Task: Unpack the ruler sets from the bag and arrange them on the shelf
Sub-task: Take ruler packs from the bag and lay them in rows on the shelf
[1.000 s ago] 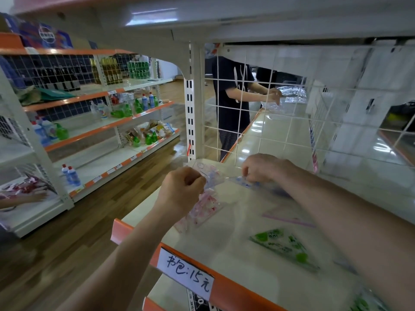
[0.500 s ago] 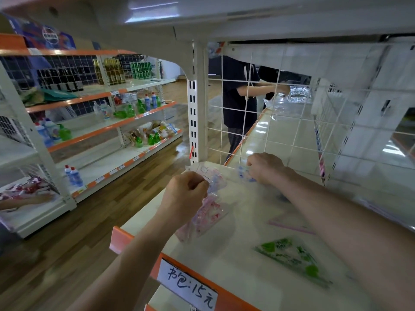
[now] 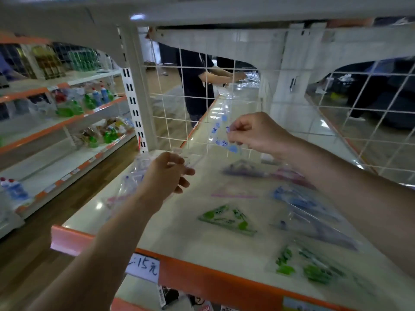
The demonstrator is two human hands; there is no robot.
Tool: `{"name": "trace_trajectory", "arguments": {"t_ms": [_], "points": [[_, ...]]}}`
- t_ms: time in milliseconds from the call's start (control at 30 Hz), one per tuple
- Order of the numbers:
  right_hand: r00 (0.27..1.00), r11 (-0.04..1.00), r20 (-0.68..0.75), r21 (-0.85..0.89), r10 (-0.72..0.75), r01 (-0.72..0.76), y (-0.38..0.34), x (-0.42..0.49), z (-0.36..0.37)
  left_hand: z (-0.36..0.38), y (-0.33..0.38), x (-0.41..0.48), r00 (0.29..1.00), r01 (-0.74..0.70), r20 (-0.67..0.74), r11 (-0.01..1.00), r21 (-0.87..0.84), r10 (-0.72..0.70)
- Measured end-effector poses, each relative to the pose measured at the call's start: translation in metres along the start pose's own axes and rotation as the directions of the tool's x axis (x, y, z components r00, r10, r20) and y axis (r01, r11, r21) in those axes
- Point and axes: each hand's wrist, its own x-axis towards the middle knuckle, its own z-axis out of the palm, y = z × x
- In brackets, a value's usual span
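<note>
My right hand (image 3: 256, 133) pinches a clear ruler with blue prints (image 3: 221, 135) and holds it up above the white shelf (image 3: 179, 239), close to the wire mesh back. My left hand (image 3: 165, 176) grips a clear plastic bag (image 3: 132, 180) with pink-printed pieces inside, at the shelf's left edge. On the shelf lie a green triangle ruler (image 3: 226, 217), a green ruler set (image 3: 310, 264) at the front right, a blue set (image 3: 307, 205), a pink strip ruler (image 3: 233, 195) and a purple set (image 3: 243, 168).
An upper shelf hangs low overhead. A white upright post (image 3: 137, 104) stands at the back left. The orange front rail carries a handwritten price tag (image 3: 143, 269). Behind the mesh, another person (image 3: 197, 86) works at the far side. Bottle-filled shelves (image 3: 67, 108) line the aisle on the left.
My right hand has pulled the blue-printed ruler out of the bag and lifted it up and to the right. My left hand, with the bag, has moved slightly apart from it.
</note>
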Motion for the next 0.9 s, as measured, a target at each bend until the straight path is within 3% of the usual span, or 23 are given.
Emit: {"name": "trace_trajectory", "arguments": {"t_ms": [300,533,667,800,900], "points": [[0.980,0.942,-0.054,0.293,0.189,-0.166,0.017,-0.066,-0.023,0.025,0.004,-0.024,0.995,0.066,0.071,0.996,-0.053,-0.063],[0.941,0.717,-0.048,0.661,0.336,-0.222,0.015,-0.105,0.007,0.042,-0.003,-0.054,0.974,0.087,0.219,0.985,-0.149,-0.053],[0.932,0.635,0.016,0.728,0.363,-0.260,0.013,-0.120,0.014,0.052,0.000,-0.066,0.948,0.063,0.319,0.985,-0.159,-0.009],[0.937,0.659,0.007,0.709,0.350,-0.252,0.015,-0.131,0.005,0.049,0.003,-0.068,0.956,0.029,0.292,0.997,-0.075,-0.006],[0.967,0.857,-0.013,0.466,0.256,-0.221,0.019,-0.139,-0.007,0.034,0.003,-0.067,0.957,0.013,0.288,0.999,0.039,-0.023]]}}
